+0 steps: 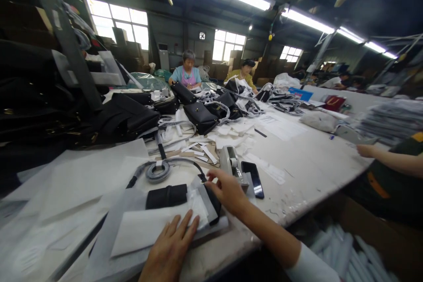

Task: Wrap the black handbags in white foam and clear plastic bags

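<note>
A black handbag [214, 205] lies at the table's near side, mostly hidden under white padding sheets [145, 225] and thin paper. My left hand [173, 242] rests flat on the padding with its fingers spread. At the bag's upper right corner, my right hand [225, 187] has its thumb and bent fingers closed round the end of the strap [200, 169]. Plastic wraps most of that strap, which arches over to the left. Inside the arch sits a plastic-wrapped coil [157, 171]. A folded black piece [166, 196] lies in front of the coil.
A tape dispenser [231, 161] and a phone [253, 179] stand right of my hand. Paper scraps [201, 152] and black bags [200, 116] spread behind. Two people [188, 72] work across the table; another person's arm [390, 156] reaches in at right. White rolls [343, 246] fill a box below.
</note>
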A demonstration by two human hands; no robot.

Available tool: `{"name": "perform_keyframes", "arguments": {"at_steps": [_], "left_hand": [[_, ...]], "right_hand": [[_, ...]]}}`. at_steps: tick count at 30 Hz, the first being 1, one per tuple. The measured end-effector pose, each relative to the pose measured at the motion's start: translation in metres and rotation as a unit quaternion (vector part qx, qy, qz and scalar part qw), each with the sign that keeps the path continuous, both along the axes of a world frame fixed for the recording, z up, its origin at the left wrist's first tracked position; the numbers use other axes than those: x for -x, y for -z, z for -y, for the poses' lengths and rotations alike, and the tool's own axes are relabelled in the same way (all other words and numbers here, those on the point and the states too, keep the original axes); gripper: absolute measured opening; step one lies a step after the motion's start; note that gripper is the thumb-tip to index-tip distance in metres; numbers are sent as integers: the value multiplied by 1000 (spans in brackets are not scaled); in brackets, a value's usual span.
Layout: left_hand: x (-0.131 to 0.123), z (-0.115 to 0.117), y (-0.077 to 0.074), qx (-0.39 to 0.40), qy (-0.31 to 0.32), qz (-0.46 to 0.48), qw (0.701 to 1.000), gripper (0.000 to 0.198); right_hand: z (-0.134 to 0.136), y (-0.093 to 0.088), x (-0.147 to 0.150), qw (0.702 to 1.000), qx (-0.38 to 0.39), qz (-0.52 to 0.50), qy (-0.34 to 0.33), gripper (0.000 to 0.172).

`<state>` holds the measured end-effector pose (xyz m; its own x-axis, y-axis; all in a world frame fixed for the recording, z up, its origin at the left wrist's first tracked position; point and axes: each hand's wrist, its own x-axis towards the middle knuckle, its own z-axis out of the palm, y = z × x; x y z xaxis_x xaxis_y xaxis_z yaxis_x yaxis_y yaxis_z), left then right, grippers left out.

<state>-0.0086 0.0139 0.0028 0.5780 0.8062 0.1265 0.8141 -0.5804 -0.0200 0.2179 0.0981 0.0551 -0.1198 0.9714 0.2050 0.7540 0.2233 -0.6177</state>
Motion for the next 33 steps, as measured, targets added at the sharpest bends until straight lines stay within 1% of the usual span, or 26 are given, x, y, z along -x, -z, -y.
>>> {"name": "perform_keyframes", "arguments": {"at_steps": [2,4,6,8,11,13,17,19,21,24,26,27,29,31,33], "left_hand": [[0,0,1,-23,-4,8,1000,85],[1,0,3,-33,0,22,999,85],[2,-1,5,-35,4,39,999,86],[4,-3,11,-32,7,45,998,87],[4,-6,20,-24,11,42,999,87],[3,-6,24,-28,4,35,999,87],[0,-4,20,-40,-11,20,999,84],[-2,-3,16,-37,-12,24,999,83],[-2,-1,11,-36,-16,31,999,83],[-2,1,6,-40,-21,35,998,84],[-2,2,6,-37,-21,37,998,83],[-2,1,8,-33,-21,39,999,83],[-2,0,13,-26,-19,41,999,83],[-1,-3,20,-21,-17,36,999,83],[-1,-5,27,-22,-15,26,999,81]], "right_hand": [[10,-11,-36,997,-25,-24,69,22],[16,-16,-72,990,-27,-39,131,29],[17,-15,-97,987,7,-48,155,33],[15,-9,-107,984,59,-62,155,39],[9,-1,-102,974,125,-108,156,46],[5,-1,-94,962,160,-146,167,46],[2,-10,-86,933,212,-207,203,44],[4,-16,-85,925,213,-229,218,43],[11,-23,-83,922,194,-249,223,40],[28,-33,-77,924,149,-272,224,39],[42,-38,-73,922,125,-292,221,41],[49,-38,-70,916,123,-312,222,42],[62,-33,-65,886,149,-375,229,46],[74,-21,-60,836,195,-453,240,50],[81,-4,-55,791,223,-511,253,50]]}}
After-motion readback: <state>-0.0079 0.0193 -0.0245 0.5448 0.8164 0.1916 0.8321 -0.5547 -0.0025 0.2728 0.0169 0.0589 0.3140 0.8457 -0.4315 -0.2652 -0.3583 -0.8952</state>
